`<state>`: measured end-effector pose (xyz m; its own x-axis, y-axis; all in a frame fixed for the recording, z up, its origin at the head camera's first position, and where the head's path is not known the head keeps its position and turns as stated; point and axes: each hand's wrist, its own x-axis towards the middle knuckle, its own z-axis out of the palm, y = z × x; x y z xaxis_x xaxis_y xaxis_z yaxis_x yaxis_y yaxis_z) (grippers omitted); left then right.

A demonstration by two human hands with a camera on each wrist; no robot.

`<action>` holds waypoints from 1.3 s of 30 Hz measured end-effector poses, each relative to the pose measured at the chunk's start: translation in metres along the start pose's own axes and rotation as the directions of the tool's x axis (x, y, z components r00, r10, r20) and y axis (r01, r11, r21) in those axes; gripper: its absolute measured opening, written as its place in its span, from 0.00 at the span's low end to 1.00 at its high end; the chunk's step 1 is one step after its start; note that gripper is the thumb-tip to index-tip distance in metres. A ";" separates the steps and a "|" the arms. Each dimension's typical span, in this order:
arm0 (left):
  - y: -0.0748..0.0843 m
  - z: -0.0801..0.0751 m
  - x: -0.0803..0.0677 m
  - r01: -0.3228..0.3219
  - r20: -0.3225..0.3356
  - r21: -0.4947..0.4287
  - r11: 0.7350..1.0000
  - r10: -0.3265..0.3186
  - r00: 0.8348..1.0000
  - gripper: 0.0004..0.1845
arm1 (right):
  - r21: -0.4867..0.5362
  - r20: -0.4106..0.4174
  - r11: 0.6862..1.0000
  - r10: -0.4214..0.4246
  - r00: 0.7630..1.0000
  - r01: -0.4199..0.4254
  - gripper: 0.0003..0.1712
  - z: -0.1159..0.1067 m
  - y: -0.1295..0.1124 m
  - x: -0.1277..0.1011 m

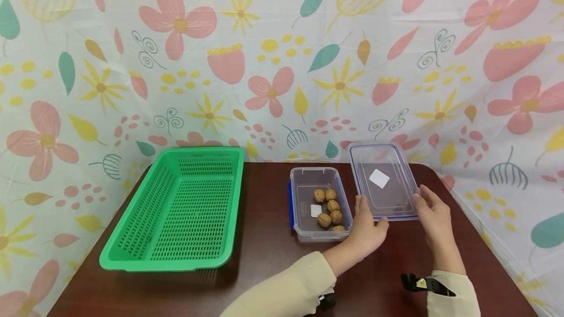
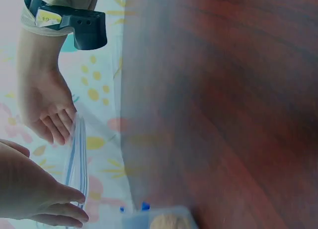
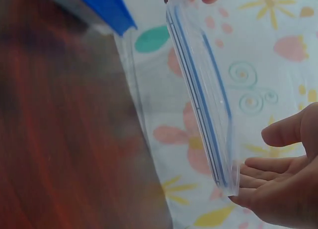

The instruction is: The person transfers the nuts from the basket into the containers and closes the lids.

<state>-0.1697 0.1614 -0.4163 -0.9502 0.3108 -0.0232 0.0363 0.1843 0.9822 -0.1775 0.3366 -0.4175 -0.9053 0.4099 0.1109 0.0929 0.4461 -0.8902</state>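
Observation:
Both hands hold a clear plastic lid (image 1: 383, 185) with a blue seal and a white sticker, lifted and tilted above the table's right side. My left hand (image 1: 366, 219) pinches its near left corner, thumb along the near edge. Straight fingers of my right hand (image 1: 428, 208) press against its right edge, thumb apart. The wrist views show the lid (image 2: 77, 159) (image 3: 203, 100) edge-on between the left hand (image 2: 39, 199) and the right hand (image 3: 283, 184). Just left of it stands a clear container (image 1: 299, 180) holding several walnuts (image 1: 330, 209).
A green perforated basket (image 1: 198, 153) sits at the left of the dark wooden table (image 1: 264, 258). A floral cloth (image 1: 282, 62) hangs behind and along both sides. The container's blue latch (image 3: 107, 8) shows in the right wrist view.

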 end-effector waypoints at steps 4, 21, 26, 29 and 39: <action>0.003 -0.019 0.000 -0.048 -0.050 0.011 0.999 0.049 0.998 0.39 | 0.042 0.032 0.999 -0.020 0.999 0.019 0.33 0.014 -0.017 0.001; -0.004 -0.104 0.000 -0.272 -0.238 0.103 0.957 0.289 0.927 0.35 | 0.248 0.157 0.969 -0.049 0.986 0.009 0.34 0.085 -0.063 -0.002; -0.012 -0.113 -0.002 -0.321 -0.251 0.095 0.942 0.334 0.908 0.36 | 0.200 0.103 0.977 -0.095 0.990 0.073 0.35 0.094 -0.073 -0.001; -0.015 -0.116 -0.001 -0.322 -0.261 0.074 0.944 0.330 0.907 0.36 | 0.161 0.070 0.979 -0.141 0.988 0.128 0.34 0.097 -0.077 -0.001; -0.010 -0.129 0.000 -0.247 -0.309 0.018 0.969 0.241 0.920 0.33 | 0.336 0.074 0.925 -0.215 0.974 0.179 0.31 0.110 -0.086 -0.005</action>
<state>-0.2105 0.0392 -0.4024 -0.9612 0.0417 0.2728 0.2759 0.1186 0.9539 -0.2264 0.2084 -0.3901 -0.9322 0.2444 0.2668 -0.2153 0.2180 -0.9519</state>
